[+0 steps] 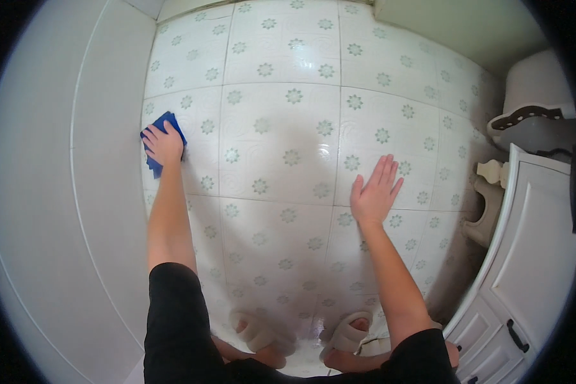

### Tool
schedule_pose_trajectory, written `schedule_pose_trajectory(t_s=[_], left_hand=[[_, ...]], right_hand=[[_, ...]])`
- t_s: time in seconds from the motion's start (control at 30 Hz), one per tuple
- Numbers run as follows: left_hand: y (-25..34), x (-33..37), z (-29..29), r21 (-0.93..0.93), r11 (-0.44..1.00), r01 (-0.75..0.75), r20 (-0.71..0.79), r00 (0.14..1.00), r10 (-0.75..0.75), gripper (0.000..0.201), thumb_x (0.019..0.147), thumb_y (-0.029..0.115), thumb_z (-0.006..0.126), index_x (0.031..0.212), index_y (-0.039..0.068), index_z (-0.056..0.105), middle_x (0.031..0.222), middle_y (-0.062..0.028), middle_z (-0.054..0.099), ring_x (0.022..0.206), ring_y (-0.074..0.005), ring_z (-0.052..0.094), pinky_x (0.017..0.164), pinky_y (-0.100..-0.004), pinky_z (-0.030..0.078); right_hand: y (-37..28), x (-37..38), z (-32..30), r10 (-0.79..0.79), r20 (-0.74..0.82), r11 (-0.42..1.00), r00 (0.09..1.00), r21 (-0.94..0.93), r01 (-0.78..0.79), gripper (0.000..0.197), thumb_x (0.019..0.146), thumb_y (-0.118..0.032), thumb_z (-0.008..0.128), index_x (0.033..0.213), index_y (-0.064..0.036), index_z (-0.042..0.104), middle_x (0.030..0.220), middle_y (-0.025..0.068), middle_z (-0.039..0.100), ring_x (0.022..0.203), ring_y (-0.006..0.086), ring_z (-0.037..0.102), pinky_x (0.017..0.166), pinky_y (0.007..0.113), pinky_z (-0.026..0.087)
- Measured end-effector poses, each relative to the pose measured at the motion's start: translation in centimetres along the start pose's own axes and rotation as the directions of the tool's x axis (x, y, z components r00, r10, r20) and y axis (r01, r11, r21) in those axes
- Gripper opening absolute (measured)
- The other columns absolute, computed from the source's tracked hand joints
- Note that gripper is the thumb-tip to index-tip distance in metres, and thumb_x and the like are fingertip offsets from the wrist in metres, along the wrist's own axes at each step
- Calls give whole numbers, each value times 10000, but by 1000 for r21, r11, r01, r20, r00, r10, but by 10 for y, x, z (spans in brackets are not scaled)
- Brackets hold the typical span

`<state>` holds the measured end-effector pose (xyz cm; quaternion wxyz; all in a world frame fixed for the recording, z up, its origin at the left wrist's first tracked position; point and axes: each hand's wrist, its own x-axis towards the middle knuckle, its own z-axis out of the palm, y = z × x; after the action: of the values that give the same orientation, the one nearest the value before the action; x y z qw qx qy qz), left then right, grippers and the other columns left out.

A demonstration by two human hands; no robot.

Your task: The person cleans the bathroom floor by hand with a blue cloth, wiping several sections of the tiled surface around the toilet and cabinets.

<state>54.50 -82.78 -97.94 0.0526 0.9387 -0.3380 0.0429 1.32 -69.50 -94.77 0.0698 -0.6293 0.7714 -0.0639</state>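
Left hand (164,143) lies spread on blue cloth (173,120) atop tiled floor (272,169). Right hand (374,194) is wide, palm down.

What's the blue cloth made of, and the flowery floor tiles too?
The blue cloth looks like soft, matte fabric because it's folded and rumpled; I can't tell which fibre. The flowery floor tiles are probably glazed ceramic: they shine with bright reflections and have thin joints, though printed vinyl is possible.
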Motion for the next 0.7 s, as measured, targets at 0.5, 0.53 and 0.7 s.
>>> schedule_pose_trajectory(t_s=[0.5, 0.53, 0.7], left_hand=[[390, -330, -41, -426, 158, -891, -142, 239, 961, 587, 936, 366, 587, 1466, 113, 583, 1614, -124, 481, 1514, -293, 401, 1238, -530, 286], [397, -356, -47, -436, 62, -898, -52, 94, 994, 606, 973, 398, 565, 1524, 147, 551, 1661, -113, 435, 1552, -284, 357, 1274, -532, 239], [370, -372, -42, -518, 39, -854, -100, 106, 989, 606, 1034, 444, 523, 1593, 212, 490, 1717, -88, 365, 1598, -300, 284, 1299, -553, 162]], right_hand=[[8, -5, -6, -24, 107, 998, 994, -53, 30, 875, 975, -431, 573, 1660, 15, 261, 1748, 197, 231, 1630, 380, 169, 1289, 632, 100], [10, -3, -7, -34, 137, 992, 990, -113, 49, 875, 976, -434, 575, 1660, 13, 263, 1746, 196, 237, 1630, 380, 171, 1289, 634, 98], [2, 0, -1, -84, 80, 982, 993, -161, 96, 881, 979, -449, 576, 1666, 1, 257, 1746, 178, 249, 1636, 355, 163, 1292, 630, 84]])
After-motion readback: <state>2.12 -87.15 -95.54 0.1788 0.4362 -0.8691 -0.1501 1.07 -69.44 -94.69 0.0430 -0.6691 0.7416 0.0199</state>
